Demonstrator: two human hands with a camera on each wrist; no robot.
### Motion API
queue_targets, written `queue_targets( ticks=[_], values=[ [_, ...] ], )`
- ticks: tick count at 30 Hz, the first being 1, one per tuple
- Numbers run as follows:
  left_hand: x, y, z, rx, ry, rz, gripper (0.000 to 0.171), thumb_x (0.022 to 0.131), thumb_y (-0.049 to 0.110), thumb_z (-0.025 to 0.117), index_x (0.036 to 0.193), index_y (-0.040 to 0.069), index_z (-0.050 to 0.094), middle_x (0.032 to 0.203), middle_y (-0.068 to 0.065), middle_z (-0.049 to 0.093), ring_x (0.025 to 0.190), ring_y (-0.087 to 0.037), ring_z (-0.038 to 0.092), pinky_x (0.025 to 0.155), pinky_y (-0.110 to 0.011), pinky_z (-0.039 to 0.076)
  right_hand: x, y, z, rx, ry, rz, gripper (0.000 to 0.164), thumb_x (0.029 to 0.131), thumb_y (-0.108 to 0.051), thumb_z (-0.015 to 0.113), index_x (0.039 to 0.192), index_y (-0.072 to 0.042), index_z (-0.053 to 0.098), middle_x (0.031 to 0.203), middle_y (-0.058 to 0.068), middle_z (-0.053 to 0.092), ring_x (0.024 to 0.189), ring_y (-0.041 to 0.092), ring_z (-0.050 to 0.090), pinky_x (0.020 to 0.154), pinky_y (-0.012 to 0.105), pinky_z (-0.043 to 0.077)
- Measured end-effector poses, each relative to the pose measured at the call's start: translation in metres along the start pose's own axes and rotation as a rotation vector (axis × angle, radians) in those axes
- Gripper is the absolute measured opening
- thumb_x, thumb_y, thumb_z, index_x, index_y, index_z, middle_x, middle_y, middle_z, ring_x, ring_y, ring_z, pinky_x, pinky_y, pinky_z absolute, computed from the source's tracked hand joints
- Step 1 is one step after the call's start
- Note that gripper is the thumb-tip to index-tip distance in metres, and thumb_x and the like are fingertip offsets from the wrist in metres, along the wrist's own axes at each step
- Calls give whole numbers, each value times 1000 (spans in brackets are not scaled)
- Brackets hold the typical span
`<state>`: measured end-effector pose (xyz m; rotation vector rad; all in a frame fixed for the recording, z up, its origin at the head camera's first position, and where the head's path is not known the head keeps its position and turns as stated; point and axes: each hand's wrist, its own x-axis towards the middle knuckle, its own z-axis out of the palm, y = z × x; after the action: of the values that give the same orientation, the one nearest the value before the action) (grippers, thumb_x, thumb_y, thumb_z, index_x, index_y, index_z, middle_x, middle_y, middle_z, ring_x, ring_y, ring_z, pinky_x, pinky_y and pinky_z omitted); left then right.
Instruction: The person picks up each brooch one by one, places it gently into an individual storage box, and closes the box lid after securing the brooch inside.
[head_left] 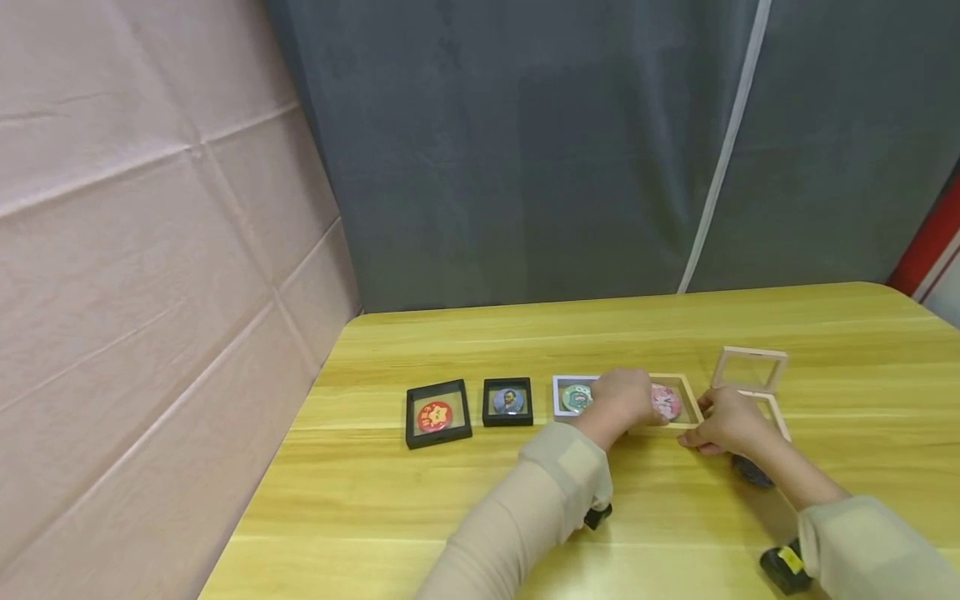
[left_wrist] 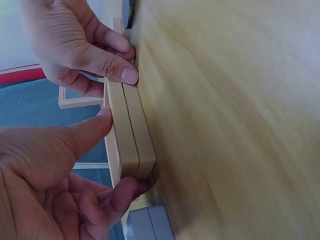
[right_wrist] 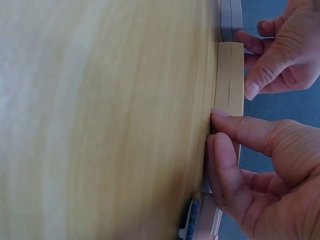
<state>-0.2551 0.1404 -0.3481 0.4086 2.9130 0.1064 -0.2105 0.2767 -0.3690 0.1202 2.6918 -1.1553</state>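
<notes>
Both hands hold a closed light-wood display frame (head_left: 687, 398) with a pink round badge (head_left: 664, 402) inside. My left hand (head_left: 626, 396) grips its left end; in the left wrist view the thumb presses the upper face and fingers curl at the end. My right hand (head_left: 731, 421) pinches the right front corner, thumb on the side, as the right wrist view shows. A thin seam runs along the frame's side (left_wrist: 131, 125), its two halves together. Just left sits a pale lilac frame (head_left: 556, 400) with a green badge (head_left: 576, 397), partly hidden by my left hand.
Farther left lie two black frames, one with a red badge (head_left: 435, 416), one with a portrait badge (head_left: 508, 402). Beyond my right hand, a pale frame (head_left: 776, 417) lies opened, its lid (head_left: 752, 352) raised. A dark round badge (head_left: 752, 473) lies beneath my right forearm.
</notes>
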Motion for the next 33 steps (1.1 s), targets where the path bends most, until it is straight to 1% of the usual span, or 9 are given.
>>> queue_targets(
  ticks=[4, 14, 19, 23, 26, 28, 30, 31, 33],
  values=[
    [1, 3, 1, 16, 0, -11, 37, 65, 52, 74, 89, 26, 64, 80, 8, 59, 68, -9, 51, 58, -27, 42, -1, 0, -1, -2, 3, -1, 56, 65, -7, 79, 100, 19, 43, 66, 12, 57, 50, 12, 58, 50, 27, 50],
    [0, 4, -2, 31, 4, -1, 38, 66, 53, 73, 92, 26, 65, 82, 9, 60, 68, -8, 51, 58, -26, 42, -1, -2, -3, -20, -4, -9, 53, 66, -7, 78, 98, 19, 45, 67, 11, 58, 51, 12, 58, 51, 27, 51],
    [-1, 4, -3, 34, 5, 2, 39, 66, 54, 72, 92, 26, 64, 82, 9, 58, 69, -8, 51, 58, -26, 42, -1, -2, -8, -41, 1, -29, 52, 65, -5, 77, 97, 21, 46, 69, 13, 58, 51, 12, 58, 50, 27, 50],
    [0, 6, -2, 32, 8, -12, 41, 64, 55, 73, 92, 26, 63, 80, 8, 56, 70, -8, 50, 58, -26, 41, -4, 0, -12, -44, 19, -48, 53, 64, -5, 78, 97, 22, 47, 71, 14, 58, 52, 12, 58, 50, 27, 50],
    [1, 10, -2, 47, 30, -16, 40, 65, 56, 71, 92, 28, 63, 82, 7, 56, 73, -8, 49, 56, -27, 41, -8, 4, -18, -70, 27, -63, 50, 65, -9, 78, 95, 19, 49, 69, 11, 58, 52, 13, 58, 50, 26, 50],
    [0, 14, -3, 51, 55, -10, 33, 68, 54, 68, 87, 27, 63, 83, 6, 55, 72, -8, 48, 53, -28, 40, -12, 7, -23, -92, 24, -68, 46, 67, -10, 76, 94, 18, 50, 67, 9, 58, 52, 13, 58, 50, 26, 50],
    [-1, 20, -4, 44, 79, 3, 26, 70, 52, 66, 77, 27, 62, 79, 7, 55, 68, -8, 48, 50, -27, 39, -17, 13, -28, -120, 14, -69, 41, 69, -10, 74, 91, 16, 51, 65, 7, 57, 53, 13, 57, 50, 25, 49],
    [-2, 23, -5, 38, 86, 11, 26, 71, 52, 65, 70, 26, 61, 77, 8, 56, 66, -7, 48, 50, -27, 39, -19, 15, -31, -124, 8, -69, 39, 70, -10, 73, 91, 16, 52, 65, 6, 56, 53, 14, 57, 50, 25, 49],
    [-6, 30, -5, 12, 86, 32, 32, 73, 52, 64, 60, 24, 55, 70, 10, 55, 61, -7, 48, 47, -26, 38, -23, 21, -36, -151, -1, -68, 33, 71, -9, 71, 88, 13, 52, 63, 5, 55, 53, 14, 56, 49, 24, 48]
  ],
)
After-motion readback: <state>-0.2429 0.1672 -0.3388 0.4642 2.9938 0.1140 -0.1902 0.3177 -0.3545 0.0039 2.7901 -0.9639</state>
